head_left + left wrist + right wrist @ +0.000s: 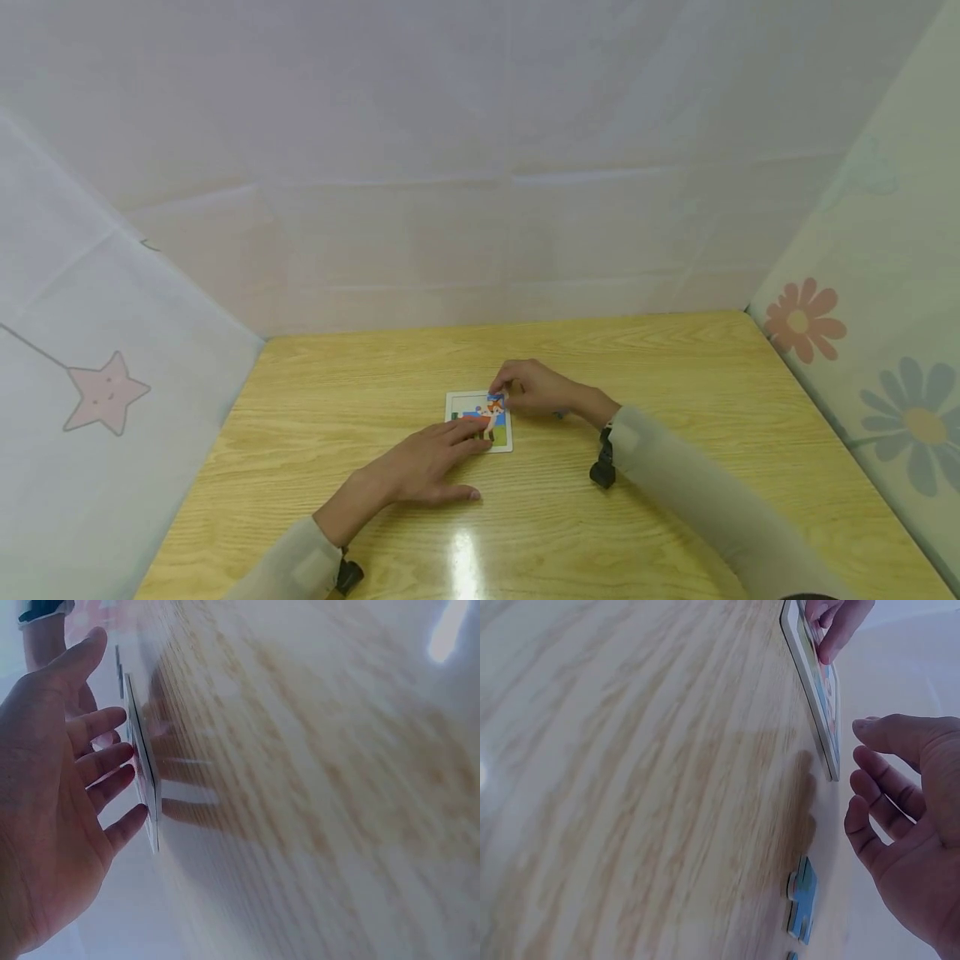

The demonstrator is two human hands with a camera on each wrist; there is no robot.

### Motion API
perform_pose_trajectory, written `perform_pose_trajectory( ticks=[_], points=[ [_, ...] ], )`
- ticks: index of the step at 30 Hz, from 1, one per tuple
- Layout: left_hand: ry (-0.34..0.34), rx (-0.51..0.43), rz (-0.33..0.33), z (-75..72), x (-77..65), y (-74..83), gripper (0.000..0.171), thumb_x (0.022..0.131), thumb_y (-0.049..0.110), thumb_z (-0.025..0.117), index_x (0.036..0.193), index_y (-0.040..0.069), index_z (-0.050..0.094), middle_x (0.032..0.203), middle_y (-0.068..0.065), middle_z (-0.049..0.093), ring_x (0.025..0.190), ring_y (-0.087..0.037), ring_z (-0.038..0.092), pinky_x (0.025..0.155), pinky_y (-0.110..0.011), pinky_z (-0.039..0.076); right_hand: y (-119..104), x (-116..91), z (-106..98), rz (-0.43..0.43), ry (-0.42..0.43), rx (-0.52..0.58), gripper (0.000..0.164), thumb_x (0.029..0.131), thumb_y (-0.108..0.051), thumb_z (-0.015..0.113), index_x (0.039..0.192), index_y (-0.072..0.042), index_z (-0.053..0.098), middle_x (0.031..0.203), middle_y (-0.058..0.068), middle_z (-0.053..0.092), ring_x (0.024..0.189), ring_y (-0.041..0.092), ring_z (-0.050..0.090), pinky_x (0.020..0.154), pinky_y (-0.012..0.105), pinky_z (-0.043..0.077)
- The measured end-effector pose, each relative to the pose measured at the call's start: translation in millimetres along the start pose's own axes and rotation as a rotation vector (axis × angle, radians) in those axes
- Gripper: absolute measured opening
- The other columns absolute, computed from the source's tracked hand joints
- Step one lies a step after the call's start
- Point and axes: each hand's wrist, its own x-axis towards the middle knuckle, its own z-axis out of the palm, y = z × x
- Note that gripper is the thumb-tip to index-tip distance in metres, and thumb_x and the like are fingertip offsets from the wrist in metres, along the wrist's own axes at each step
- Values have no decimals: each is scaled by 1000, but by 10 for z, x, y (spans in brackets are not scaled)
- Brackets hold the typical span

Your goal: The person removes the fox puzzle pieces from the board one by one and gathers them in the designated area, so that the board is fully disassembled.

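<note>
A small white-framed jigsaw puzzle (pixel 504 444) lies on the wooden table, partly filled with a picture of a figure with orange hair, blue and green. My left hand (pixel 431 467) rests its straight fingers on the lower left part of the puzzle, hiding some of it. In the left wrist view, those fingers (pixel 112 759) are spread at the board's edge. My right hand (pixel 536 387) is at the puzzle's upper right corner, fingers bent; the right wrist view shows nothing held between thumb and fingers (pixel 889 784). A loose blue puzzle piece (pixel 803 904) lies below the right hand.
The wooden table (pixel 360 375) extends around the puzzle. Part of another blue piece (pixel 792 956) shows at the right wrist view's lower edge. Pale cloth (pixel 465 208) hangs behind the table and along both sides. Dark wrist cameras (pixel 602 471) sit on both wrists.
</note>
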Motion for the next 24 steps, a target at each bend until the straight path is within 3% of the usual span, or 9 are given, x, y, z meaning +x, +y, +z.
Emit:
perform_pose_trajectory(
  ticks=[5,14,24],
  points=[
    [4,10,10,-8,5,13,75,101,65,60,158,18,51,172,-7,33,157,-31,35,123,-53,38,-37,50,16,20,-15,3,25,97,0,73,122,-4,76,118,6,70,109,25,65,96,46,56],
    [11,12,25,17,38,18,77,102,64,59,162,17,45,173,-9,31,159,-30,30,127,-52,32,-29,113,75,34,-43,-28,22,99,-3,72,120,-7,77,117,4,69,109,17,64,98,37,55],
    [-24,11,12,53,41,17,79,103,64,56,163,16,42,175,-10,25,160,-34,26,129,-52,28,-34,132,86,29,-77,-43,21,100,-4,71,119,-7,78,115,5,65,106,18,62,95,35,55]
  ],
)
